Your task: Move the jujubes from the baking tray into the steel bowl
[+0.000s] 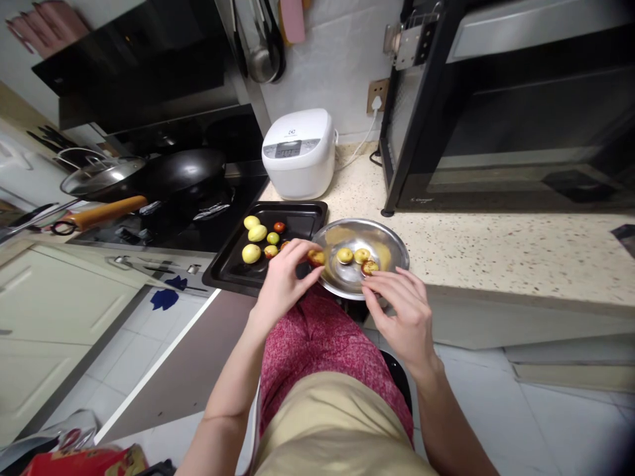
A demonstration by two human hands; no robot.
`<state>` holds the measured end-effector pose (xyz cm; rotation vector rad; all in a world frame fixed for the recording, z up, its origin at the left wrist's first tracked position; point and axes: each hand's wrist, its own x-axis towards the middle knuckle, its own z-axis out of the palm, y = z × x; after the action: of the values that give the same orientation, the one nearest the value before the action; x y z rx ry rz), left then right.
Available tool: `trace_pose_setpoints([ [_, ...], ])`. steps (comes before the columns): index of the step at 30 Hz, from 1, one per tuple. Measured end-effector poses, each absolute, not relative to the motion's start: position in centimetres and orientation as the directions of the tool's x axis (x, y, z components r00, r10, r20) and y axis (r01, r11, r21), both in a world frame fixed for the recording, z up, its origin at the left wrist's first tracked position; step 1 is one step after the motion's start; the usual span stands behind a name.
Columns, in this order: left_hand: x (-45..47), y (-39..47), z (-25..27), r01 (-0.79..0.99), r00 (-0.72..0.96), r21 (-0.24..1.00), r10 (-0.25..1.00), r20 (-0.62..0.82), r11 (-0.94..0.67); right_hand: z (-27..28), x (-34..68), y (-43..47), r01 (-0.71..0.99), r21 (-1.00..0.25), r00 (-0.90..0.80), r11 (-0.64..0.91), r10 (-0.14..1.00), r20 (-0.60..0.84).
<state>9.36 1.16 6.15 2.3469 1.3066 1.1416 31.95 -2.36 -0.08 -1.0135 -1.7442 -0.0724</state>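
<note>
Apparently mid-transfer, the left hand (pixel 286 274) pinches a fruit (pixel 316 258) at the left edge of the bowl (pixel 384 244); right hand (pixel 404 311), grip unclear; controlled release likely required next.

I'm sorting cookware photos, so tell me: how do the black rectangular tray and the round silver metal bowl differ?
The black rectangular tray has straight sides, while the round silver metal bowl has a curved rim. The tray's surface is dark; the bowl's is shiny and reflective. The tray looks larger than the bowl. Both hold small, roundish yellow produce.
</note>
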Motion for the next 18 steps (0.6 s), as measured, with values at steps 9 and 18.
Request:
trace_pose_setpoints([
  [9, 14.0, 4.4, 5.3, 0.817, 0.398, 0.357, 0.891, 0.22, -0.453, -0.2, 32.6, -2.4, 0.667, -0.417, -0.046, 0.617, 0.592, 0.804],
  [18, 14.9, 5.0, 5.3, 0.916, 0.316, 0.218, 0.941, 0.125, -0.337, -0.7, 32.6, -2.1, 0.664, -0.44, -0.026, 0.604, 0.607, 0.795],
])
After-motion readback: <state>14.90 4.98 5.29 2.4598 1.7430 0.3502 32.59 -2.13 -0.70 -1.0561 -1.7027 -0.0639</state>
